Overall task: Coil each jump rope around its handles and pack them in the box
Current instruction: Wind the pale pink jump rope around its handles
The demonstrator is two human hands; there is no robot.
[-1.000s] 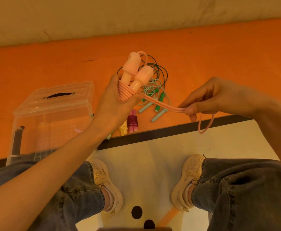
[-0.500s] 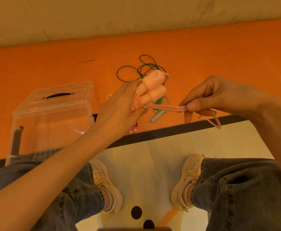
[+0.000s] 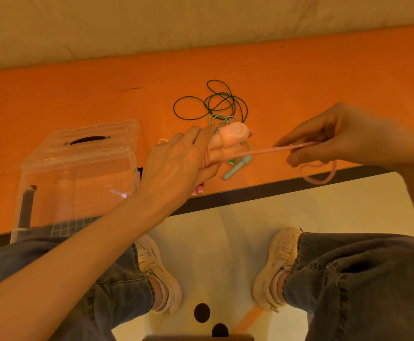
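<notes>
Pink rope [image 3: 269, 150] runs taut from the paired handles [image 3: 228, 141] my left hand [image 3: 178, 163] clasps above the tabletop [image 3: 78, 94] to my right hand [image 3: 336, 136], which pinches it. I should keep tension, lay each turn snug beside the last; the short tail probably needs tucking. The box [image 3: 78, 168] waits left.

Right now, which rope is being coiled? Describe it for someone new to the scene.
Above the orange mat, right of the clear box, the left hand grips two pink handles. Their pink rope runs taut to the right hand; the green ropes lie loose.
</notes>
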